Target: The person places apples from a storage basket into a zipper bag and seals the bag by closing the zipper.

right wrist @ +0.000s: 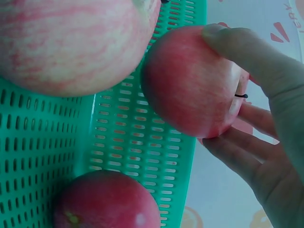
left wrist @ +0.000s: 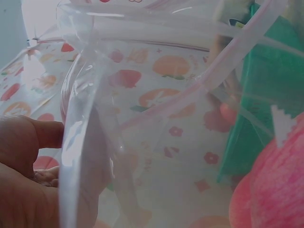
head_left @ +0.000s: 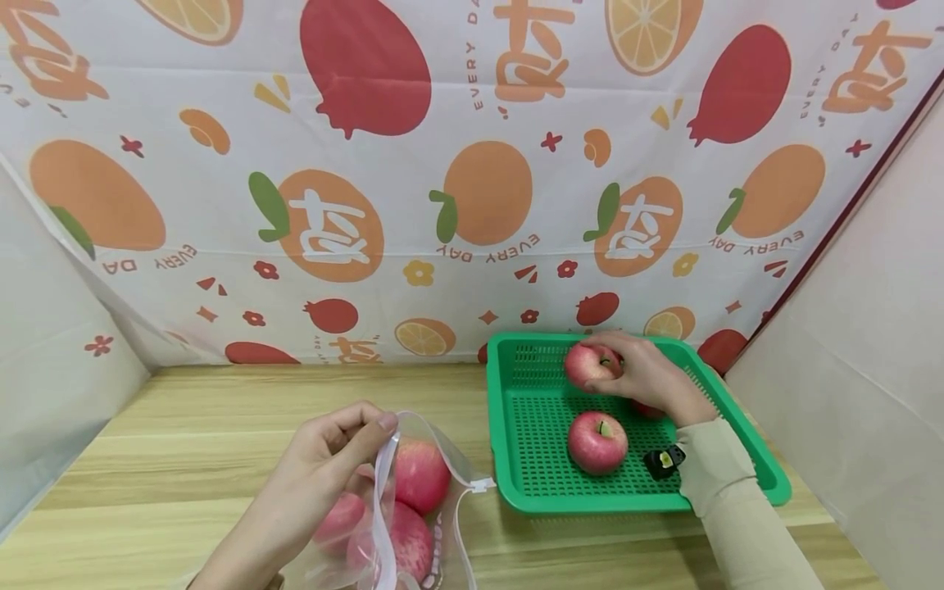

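Observation:
My left hand (head_left: 313,471) pinches the rim of a clear zip bag (head_left: 383,500) between thumb and fingers, its mouth spread. Several red apples (head_left: 422,475) sit inside the bag, left of the green basket. In the left wrist view, the clear plastic (left wrist: 156,142) stands in front of the fingers, with an apple (left wrist: 280,185) at the lower right. Over the basket's back part, my right hand (head_left: 649,377) grips an apple (head_left: 586,365), thumb and fingers around its sides. Another apple (head_left: 597,442) rests in the basket's front, and a third (head_left: 649,408) is mostly hidden beneath the right hand.
The green perforated basket (head_left: 496,434) stands on the right of the wood-grain table (head_left: 236,426). A fruit-printed cloth (head_left: 413,188) hangs behind, with pale side panels left and right. A white zip slider (head_left: 483,485) on the bag lies close to the basket's wall.

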